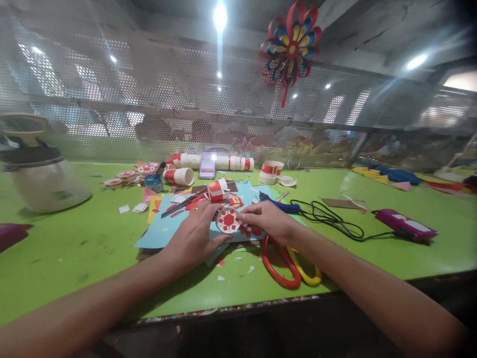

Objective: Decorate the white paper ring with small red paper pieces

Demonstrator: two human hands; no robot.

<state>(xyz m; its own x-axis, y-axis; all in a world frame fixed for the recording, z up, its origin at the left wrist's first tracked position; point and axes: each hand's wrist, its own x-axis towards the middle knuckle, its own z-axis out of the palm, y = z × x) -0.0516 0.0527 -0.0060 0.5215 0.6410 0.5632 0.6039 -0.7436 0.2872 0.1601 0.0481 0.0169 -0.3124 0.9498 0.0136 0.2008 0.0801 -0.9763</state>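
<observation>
One small patterned disc (228, 220) is held up just above the blue sheet (160, 232), its red-and-white face turned to the wearer, presumably so that the pattern can be seen clearly. Its left rim is pinched by the left hand (197, 231), thumb below and fingers above, in a narrow grip; its right edge is gripped by the gathered fingertips of the right hand (264, 216), though whether a loose piece is also caught there cannot be told. And on the sheet, behind the disc, a red-and-white cup (218, 190) is seen. To the sheet's right, a purple box (406, 224) is apparently joined by black cable (335, 219) to a blue tool (285, 206), left near the hand, it seems, for easy reach. Behind the sheet, a phone (207, 165) is stood upright by a long roll (233, 163), perhaps for viewing. Everything is carried by a green table (74, 258), littered around the sheet with paper bits (124, 209); beyond it, the room is screened by perforated panels (167, 122), and high above, a colourful flower ornament (291, 48) is hung.
</observation>
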